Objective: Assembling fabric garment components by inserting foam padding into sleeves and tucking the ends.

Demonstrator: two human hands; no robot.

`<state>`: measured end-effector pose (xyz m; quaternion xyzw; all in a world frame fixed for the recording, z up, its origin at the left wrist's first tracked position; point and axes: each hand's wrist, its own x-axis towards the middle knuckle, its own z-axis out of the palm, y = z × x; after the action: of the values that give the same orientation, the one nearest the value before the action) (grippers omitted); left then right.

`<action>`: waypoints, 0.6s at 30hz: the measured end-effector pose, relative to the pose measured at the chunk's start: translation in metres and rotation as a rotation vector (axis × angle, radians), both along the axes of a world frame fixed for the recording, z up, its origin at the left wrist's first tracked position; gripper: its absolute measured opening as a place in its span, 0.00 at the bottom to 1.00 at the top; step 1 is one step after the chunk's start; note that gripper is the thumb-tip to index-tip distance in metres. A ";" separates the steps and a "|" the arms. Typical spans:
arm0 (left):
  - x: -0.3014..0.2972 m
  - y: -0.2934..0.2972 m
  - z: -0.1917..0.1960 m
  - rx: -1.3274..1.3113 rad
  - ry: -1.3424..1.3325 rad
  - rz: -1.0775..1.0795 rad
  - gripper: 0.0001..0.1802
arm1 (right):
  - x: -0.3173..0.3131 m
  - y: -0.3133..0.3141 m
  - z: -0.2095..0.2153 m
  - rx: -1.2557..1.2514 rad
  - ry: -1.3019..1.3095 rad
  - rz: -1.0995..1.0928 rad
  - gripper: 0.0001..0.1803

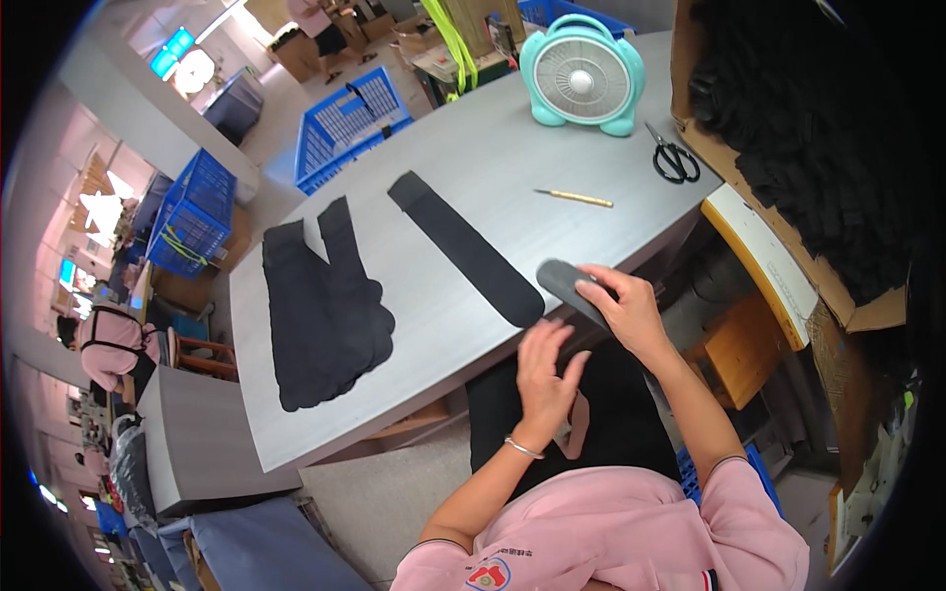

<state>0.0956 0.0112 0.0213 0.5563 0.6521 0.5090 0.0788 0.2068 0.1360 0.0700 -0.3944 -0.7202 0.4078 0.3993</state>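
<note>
A dark grey sock [571,286] with a rounded end is pinched in my right hand [628,310], at the table's near edge. To its left, my left hand [548,371] is raised with fingers apart and holds nothing. Its fingertips are just below the toe end of a single long black sock [468,248], which lies flat and slanted on the grey table [434,369]. Further left, several black socks [320,315] lie overlapped in a fanned pile, their cuffs toward the far side.
A turquoise fan [582,77] stands at the table's far side. Black-handled scissors [673,162] and a thin pointed tool [574,198] lie nearer. On the right, a cardboard box [877,313] holds heaped black fabric pieces. Blue crates [352,130] stand beyond the table.
</note>
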 end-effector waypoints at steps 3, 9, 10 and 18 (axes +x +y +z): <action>-0.043 0.011 0.008 -0.028 0.299 0.093 0.27 | 0.011 -0.002 -0.006 0.034 -0.122 0.041 0.17; -0.070 0.019 -0.020 -0.093 0.304 0.010 0.19 | 0.005 -0.006 -0.013 -0.015 -0.188 0.083 0.12; -0.068 0.021 -0.019 -0.034 0.304 0.049 0.12 | 0.004 -0.007 -0.014 -0.031 -0.209 0.097 0.11; -0.068 0.022 -0.011 0.041 0.142 0.186 0.05 | -0.002 -0.022 -0.026 -0.011 -0.088 0.074 0.13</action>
<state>0.0275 0.0327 0.0107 0.5296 0.6945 0.4864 -0.0266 0.2050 0.1142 0.0443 -0.3873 -0.7489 0.4087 0.3495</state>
